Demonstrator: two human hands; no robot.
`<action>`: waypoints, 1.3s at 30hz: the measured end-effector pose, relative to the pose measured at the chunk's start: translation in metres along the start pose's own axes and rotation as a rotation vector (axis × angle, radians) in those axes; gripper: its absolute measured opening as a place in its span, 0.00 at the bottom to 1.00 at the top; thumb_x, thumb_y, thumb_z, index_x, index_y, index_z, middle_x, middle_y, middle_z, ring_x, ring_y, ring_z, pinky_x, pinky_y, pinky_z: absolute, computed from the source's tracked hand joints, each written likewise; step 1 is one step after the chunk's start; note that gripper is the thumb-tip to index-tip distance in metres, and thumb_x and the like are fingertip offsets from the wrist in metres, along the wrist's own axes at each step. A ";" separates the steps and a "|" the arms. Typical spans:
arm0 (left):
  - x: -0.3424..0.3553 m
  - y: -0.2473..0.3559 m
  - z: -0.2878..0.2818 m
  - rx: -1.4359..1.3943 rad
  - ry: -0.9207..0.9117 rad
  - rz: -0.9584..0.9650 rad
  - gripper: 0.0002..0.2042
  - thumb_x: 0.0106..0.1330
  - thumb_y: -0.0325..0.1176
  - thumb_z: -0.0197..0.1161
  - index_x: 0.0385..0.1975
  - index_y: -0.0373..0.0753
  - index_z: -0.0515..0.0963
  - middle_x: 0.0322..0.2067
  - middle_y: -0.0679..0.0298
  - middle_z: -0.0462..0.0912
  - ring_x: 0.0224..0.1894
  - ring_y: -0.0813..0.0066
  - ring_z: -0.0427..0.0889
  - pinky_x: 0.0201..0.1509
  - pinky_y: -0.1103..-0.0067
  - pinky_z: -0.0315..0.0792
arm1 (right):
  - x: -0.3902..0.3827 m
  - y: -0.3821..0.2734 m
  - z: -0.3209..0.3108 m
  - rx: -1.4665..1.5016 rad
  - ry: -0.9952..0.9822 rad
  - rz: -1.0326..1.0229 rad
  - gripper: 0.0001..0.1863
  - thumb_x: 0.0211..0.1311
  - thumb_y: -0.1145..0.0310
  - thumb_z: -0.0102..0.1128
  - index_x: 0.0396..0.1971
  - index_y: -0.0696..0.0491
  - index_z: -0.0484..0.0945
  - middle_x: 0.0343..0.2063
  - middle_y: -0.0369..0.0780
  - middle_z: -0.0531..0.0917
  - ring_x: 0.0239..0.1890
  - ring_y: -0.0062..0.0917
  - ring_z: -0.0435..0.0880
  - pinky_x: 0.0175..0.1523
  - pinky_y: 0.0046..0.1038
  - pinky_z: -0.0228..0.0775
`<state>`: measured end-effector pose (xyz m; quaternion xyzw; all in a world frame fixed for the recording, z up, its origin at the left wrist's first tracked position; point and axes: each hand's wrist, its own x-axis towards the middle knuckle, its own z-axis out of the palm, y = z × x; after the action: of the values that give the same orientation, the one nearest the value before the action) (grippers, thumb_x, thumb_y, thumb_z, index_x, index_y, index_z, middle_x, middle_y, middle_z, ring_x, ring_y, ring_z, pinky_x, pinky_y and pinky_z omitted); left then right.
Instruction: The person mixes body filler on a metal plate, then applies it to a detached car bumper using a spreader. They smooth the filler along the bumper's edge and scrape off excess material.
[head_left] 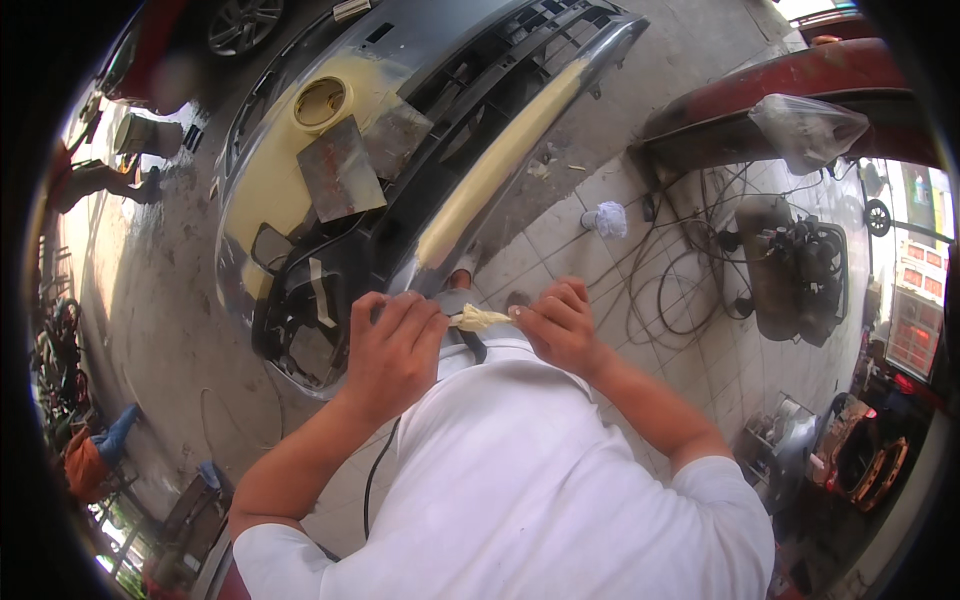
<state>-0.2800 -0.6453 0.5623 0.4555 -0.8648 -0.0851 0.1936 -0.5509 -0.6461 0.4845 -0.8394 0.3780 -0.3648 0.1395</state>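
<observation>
Garage workshop floor, half tile, half concrete, under daylight
Pale square tiles (700,370) with dark joints cover the centre and right of the floor, meeting scuffed grey concrete (160,300) on the left. Dark hoses (665,290) sprawl over the tiles near an air compressor (790,270). Daylight comes in at both sides (the right-hand opening (922,200) is nearly washed out), and a car's alloy wheel (245,25) shows at the upper left.
</observation>
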 end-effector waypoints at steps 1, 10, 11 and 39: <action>0.001 0.007 0.010 -0.038 0.011 -0.048 0.05 0.60 0.26 0.69 0.35 0.40 0.84 0.39 0.68 0.85 0.48 0.69 0.83 0.58 0.63 0.66 | -0.005 0.005 -0.007 -0.012 -0.017 -0.006 0.10 0.55 0.76 0.74 0.38 0.50 0.86 0.30 0.32 0.78 0.37 0.27 0.79 0.51 0.34 0.69; -0.029 0.076 0.127 -0.450 0.291 -0.575 0.05 0.69 0.24 0.67 0.40 0.35 0.87 0.43 0.59 0.87 0.45 0.60 0.86 0.49 0.69 0.78 | -0.084 0.074 -0.028 0.052 -0.056 0.222 0.12 0.56 0.80 0.69 0.41 0.52 0.87 0.34 0.42 0.82 0.37 0.37 0.84 0.42 0.35 0.79; -0.034 0.085 0.132 -0.482 0.315 -0.599 0.05 0.69 0.24 0.67 0.41 0.34 0.87 0.43 0.58 0.87 0.45 0.60 0.87 0.48 0.70 0.79 | -0.096 0.082 -0.027 0.093 -0.074 0.258 0.12 0.57 0.80 0.69 0.41 0.53 0.87 0.35 0.43 0.82 0.37 0.39 0.85 0.41 0.35 0.79; -0.116 -0.026 0.035 -0.670 0.800 -1.034 0.13 0.65 0.19 0.72 0.49 0.34 0.84 0.38 0.62 0.87 0.35 0.78 0.86 0.39 0.83 0.78 | 0.159 0.112 0.028 0.078 0.029 0.455 0.13 0.63 0.71 0.71 0.48 0.55 0.87 0.42 0.43 0.87 0.44 0.35 0.87 0.47 0.36 0.79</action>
<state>-0.2158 -0.5658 0.4920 0.7178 -0.3302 -0.2527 0.5585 -0.5196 -0.8394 0.4889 -0.7212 0.5451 -0.3504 0.2450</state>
